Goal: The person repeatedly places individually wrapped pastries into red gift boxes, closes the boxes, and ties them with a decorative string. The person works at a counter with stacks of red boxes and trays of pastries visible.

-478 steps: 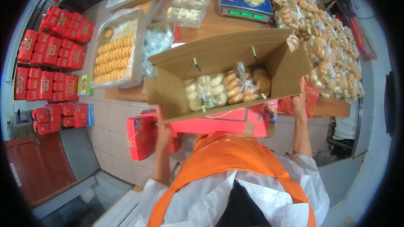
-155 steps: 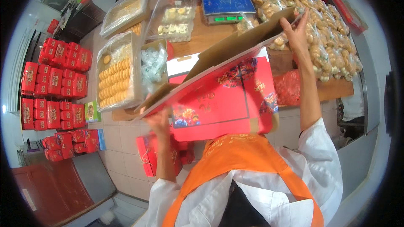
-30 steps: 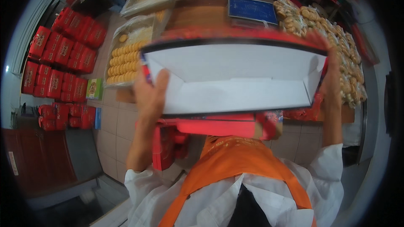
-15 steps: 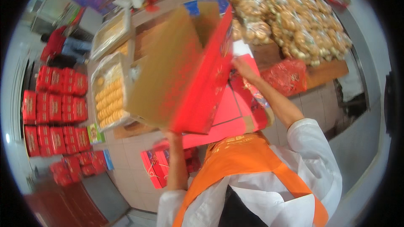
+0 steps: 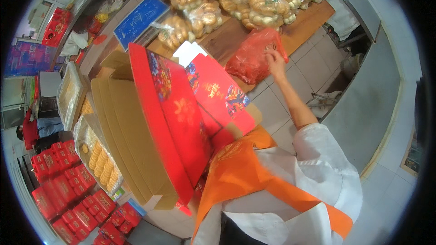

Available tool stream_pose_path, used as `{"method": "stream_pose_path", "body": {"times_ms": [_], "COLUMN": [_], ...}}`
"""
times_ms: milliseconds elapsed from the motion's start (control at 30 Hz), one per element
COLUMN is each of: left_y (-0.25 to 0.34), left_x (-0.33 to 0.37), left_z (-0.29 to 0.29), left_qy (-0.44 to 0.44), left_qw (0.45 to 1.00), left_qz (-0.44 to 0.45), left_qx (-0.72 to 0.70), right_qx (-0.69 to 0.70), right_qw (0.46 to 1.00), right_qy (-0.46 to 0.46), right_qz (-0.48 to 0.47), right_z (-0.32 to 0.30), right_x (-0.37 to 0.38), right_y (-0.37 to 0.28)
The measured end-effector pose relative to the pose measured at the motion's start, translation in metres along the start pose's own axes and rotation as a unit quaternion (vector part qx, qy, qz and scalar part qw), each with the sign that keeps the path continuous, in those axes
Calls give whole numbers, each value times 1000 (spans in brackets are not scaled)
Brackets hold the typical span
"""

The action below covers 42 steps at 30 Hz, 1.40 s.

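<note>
- Right grip (image 5: 275, 62) is at the red plastic bag (image 5: 252, 56), fingers curled at its side; whether they pinch it, I can't tell.
- Left grip is out of sight, state unknown to me.
- The bag lies at the near edge of the surface (image 5: 302, 25); left of it tilts my open red box (image 5: 168, 122).
- Looks like I'm reaching for the bag; next calls for a firm pinch, box steady.
- Beyond: bagged buns (image 5: 256, 7) toward the surface's far edge, blue scale (image 5: 140, 20) left.
- Room: stacked red boxes (image 5: 54, 195), tiled floor (image 5: 277, 113).

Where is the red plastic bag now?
In the head view, right of centre: the red plastic bag lies at the wooden table's edge, right hand at it, bagged buns beyond.
</note>
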<state>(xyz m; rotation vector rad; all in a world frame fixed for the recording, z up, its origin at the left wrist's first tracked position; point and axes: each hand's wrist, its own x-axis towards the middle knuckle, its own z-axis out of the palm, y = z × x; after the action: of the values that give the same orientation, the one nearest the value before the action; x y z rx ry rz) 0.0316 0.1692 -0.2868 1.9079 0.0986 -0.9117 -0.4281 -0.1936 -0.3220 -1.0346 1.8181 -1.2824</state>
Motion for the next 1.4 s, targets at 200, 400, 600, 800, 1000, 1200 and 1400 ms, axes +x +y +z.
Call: {"method": "stream_pose_path", "body": {"times_ms": [200, 400, 600, 800, 1000, 1200, 1400], "left_y": [15, 30, 119, 264, 299, 290, 285], "left_x": [-3, -14, -19, -118, -185, -212, -202], "left_z": [12, 5, -10, 32, 130, 202, 195], "left_qy": [12, 48, 55, 123, -281, -505, -550], "left_qw": [1000, 998, 966, 839, 748, 736, 787], "left_qz": [-1, 27, 198, 495, 592, 423, 271], "left_qx": [5, -25, -158, -189, 103, 157, 58], "right_qx": [-275, -387, -41, 110, 158, 140, 97], "right_qw": [956, 902, 982, 973, 930, 811, 810], "right_qy": [-94, -72, -141, -204, -305, -542, -569], "right_qz": [-50, -175, 121, -11, -131, -171, -101], "right_z": [-17, 0, -38, -60, -31, 16, 33], "right_x": [92, 96, 92, 55, -37, -130, -175], "right_y": [101, 113, -11, -209, -311, -297, -293]}}
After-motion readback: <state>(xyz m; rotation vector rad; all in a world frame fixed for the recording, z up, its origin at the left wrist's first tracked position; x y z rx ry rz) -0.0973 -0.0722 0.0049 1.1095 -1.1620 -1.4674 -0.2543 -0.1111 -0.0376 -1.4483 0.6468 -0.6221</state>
